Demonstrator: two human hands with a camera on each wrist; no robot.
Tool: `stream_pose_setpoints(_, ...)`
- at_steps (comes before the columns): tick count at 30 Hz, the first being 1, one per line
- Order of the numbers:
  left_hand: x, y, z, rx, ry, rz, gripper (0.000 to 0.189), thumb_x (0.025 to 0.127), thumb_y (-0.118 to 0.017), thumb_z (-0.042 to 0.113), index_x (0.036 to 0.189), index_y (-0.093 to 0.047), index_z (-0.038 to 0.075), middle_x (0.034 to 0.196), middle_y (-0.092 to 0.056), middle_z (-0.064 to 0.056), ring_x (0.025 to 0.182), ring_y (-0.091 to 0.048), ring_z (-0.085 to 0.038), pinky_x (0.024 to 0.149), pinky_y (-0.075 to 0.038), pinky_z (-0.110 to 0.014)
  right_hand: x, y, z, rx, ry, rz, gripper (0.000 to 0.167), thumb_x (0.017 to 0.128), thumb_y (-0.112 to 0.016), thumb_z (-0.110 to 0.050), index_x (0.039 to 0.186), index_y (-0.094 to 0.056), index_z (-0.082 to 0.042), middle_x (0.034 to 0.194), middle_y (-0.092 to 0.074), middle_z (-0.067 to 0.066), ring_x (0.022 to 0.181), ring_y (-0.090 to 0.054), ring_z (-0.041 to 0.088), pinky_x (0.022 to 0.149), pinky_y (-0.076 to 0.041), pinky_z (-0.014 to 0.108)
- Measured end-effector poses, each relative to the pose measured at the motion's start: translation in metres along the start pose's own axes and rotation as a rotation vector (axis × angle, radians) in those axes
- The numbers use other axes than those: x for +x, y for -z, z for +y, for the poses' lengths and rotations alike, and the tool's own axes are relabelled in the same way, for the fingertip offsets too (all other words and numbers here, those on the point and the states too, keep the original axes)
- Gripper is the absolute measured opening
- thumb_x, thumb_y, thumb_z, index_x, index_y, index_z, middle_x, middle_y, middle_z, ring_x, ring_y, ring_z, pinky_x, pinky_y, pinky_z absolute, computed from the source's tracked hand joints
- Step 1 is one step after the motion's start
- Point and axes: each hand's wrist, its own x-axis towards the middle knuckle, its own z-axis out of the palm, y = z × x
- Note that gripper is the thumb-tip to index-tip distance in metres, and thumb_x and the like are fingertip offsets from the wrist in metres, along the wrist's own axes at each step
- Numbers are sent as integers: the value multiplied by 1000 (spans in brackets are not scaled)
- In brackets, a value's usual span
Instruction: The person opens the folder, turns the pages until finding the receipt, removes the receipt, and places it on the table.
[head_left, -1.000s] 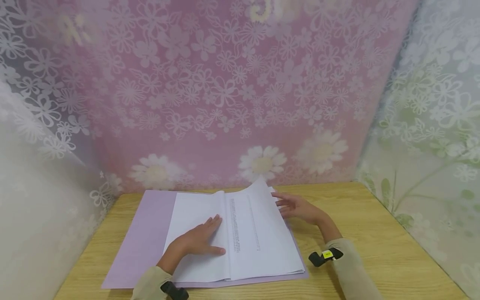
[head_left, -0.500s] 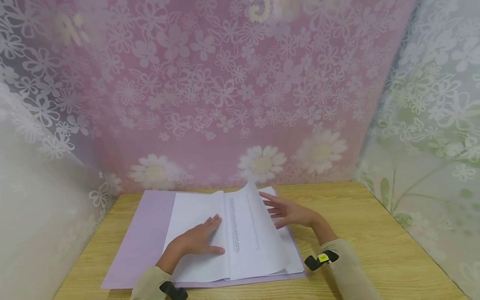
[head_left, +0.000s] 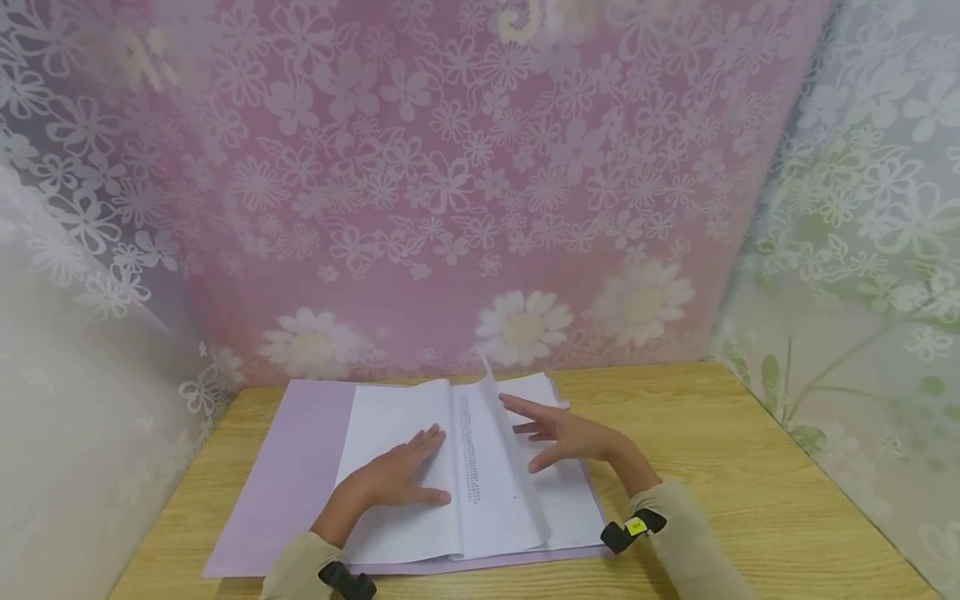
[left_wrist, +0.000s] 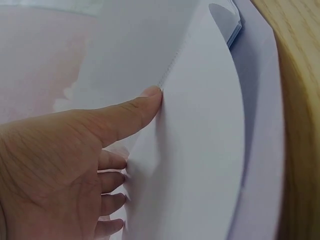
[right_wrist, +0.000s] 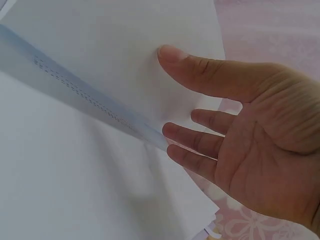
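Note:
A lilac folder (head_left: 281,475) lies spread on the table with white sheets inside it. My left hand (head_left: 396,477) rests on the left-hand page (head_left: 386,417), thumb and fingers extended towards the centre fold. Half lifted from the right side stands a printed sheet (head_left: 487,467), curving upright with rows of small text on its left-facing side. My right hand (head_left: 566,435) is behind this sheet, its fingers spread and the fingertips right at it. Beneath lies a stack of white pages (head_left: 573,500). In the right wrist view, the thumb (right_wrist: 172,54) lies over the lifted sheet's blank side.
The wooden table (head_left: 765,492) extends to the right of the folder. A pink flowered backdrop (head_left: 420,208) rises behind it, with pale patterned side panels at left and right. Dark wrist cameras sit on both sleeves.
My right hand has moved left, and the lifted sheet has swung leftward with it, uncovering more of the white page beneath. The left hand has stayed in place.

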Motion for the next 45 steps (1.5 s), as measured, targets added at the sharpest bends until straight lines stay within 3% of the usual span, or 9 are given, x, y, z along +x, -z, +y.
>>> stream_pose_setpoints(14,-3,8,7,-29,-21,44,100,87,-75,55,162,-27,9,171,-20,-12,157,-21,-38,122,-27,-61,10,-14,-7,-72,9,21,101,88,-82,-25,165,-18,-28,173,-13,0,150,-39,36,120,-34,59)
stream_pose_setpoints(17,-3,11,7,-46,-31,94,95,90,-72,53,162,-28,8,170,-22,-14,156,-23,-37,123,-28,-59,12,-17,-9,-94,22,22,100,89,-81,-25,165,-17,-23,173,-13,3,149,-39,39,118,-35,62)
stream_pose_setpoints(22,-5,17,9,-100,-39,227,82,100,-58,53,164,-24,14,171,-20,-8,157,-22,-32,124,-27,-56,13,-22,-12,-134,40,28,99,90,-80,-27,165,-17,-17,173,-12,9,148,-40,41,116,-37,64)
stream_pose_setpoints(28,-5,18,22,-114,-106,346,84,101,-49,63,165,-8,27,172,-1,9,160,-2,-20,126,-20,-58,15,-29,-15,-159,29,35,98,89,-81,-28,165,-21,-18,172,-13,11,147,-41,40,114,-39,64)
stream_pose_setpoints(31,-6,18,30,-94,-141,335,85,100,-48,65,165,-8,28,172,4,11,160,4,-19,126,-18,-61,16,-32,-16,-165,17,35,97,89,-81,-30,164,-22,-18,172,-14,10,147,-41,40,115,-39,63)
stream_pose_setpoints(33,-9,19,34,-76,-150,309,84,99,-49,66,165,-15,25,172,1,9,160,3,-22,125,-18,-63,17,-34,-17,-168,11,33,97,89,-81,-31,164,-22,-19,173,-13,9,148,-41,39,115,-39,62)
stream_pose_setpoints(37,-14,20,37,-48,-121,228,86,96,-51,69,163,-26,20,172,-7,6,161,-4,-23,124,-22,-61,18,-35,-18,-165,16,32,95,89,-80,-30,164,-22,-18,172,-13,11,148,-41,40,115,-39,63)
stream_pose_setpoints(42,-15,18,33,-23,-76,138,91,94,-52,72,163,-26,19,172,-10,3,161,-6,-22,124,-27,-57,19,-38,-17,-160,22,27,91,91,-79,-28,163,-26,-15,171,-16,16,146,-42,41,115,-39,62)
stream_pose_setpoints(45,-16,18,31,-17,-61,121,92,94,-54,71,163,-26,18,173,-11,0,161,-6,-24,123,-29,-57,19,-41,-18,-175,26,20,90,91,-79,-29,163,-26,-15,170,-19,17,145,-44,41,114,-40,62)
